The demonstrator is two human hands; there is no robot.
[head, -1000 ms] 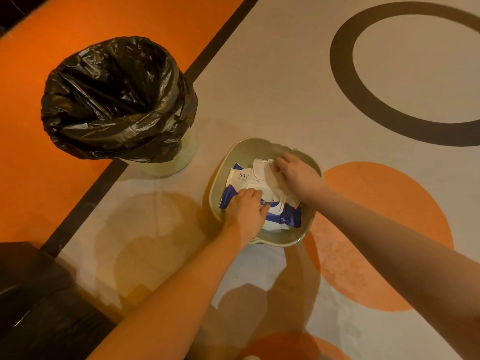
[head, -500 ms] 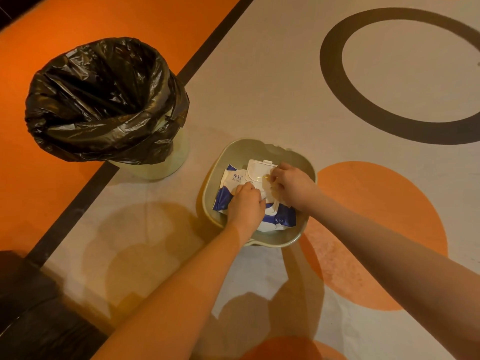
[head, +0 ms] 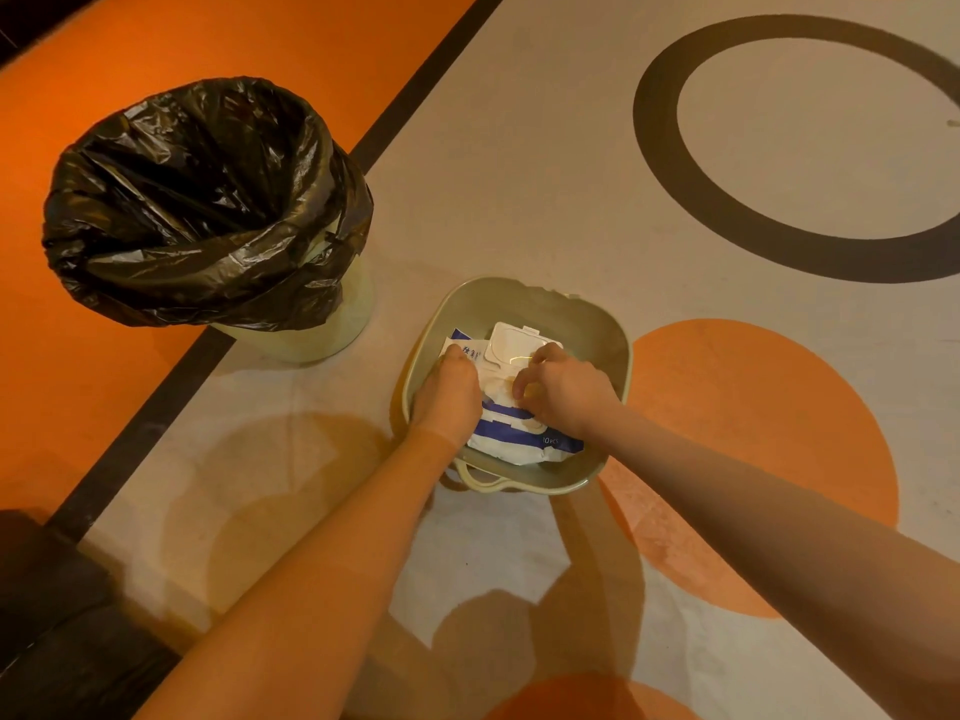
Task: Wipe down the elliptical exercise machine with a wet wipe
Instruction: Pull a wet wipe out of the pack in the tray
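A white and blue wet wipe pack (head: 511,439) lies inside a grey-green basin (head: 597,330) on the floor. Its white flip lid (head: 514,343) stands open at the far end. My left hand (head: 449,394) presses down on the pack's left side. My right hand (head: 563,389) is over the pack's opening, fingertips pinched together at the wipe there. The wipe itself is mostly hidden by my fingers. The elliptical machine is not in sight.
A pale bin lined with a black bag (head: 202,200) stands to the left of the basin. The floor is white with orange circles (head: 753,459), a dark ring (head: 779,148) and a dark stripe (head: 156,407). A dark object (head: 47,615) fills the bottom left corner.
My right hand has moved from the lid down to the pack's opening, leaving the lid flipped open. My left hand shifted to the pack's left side.
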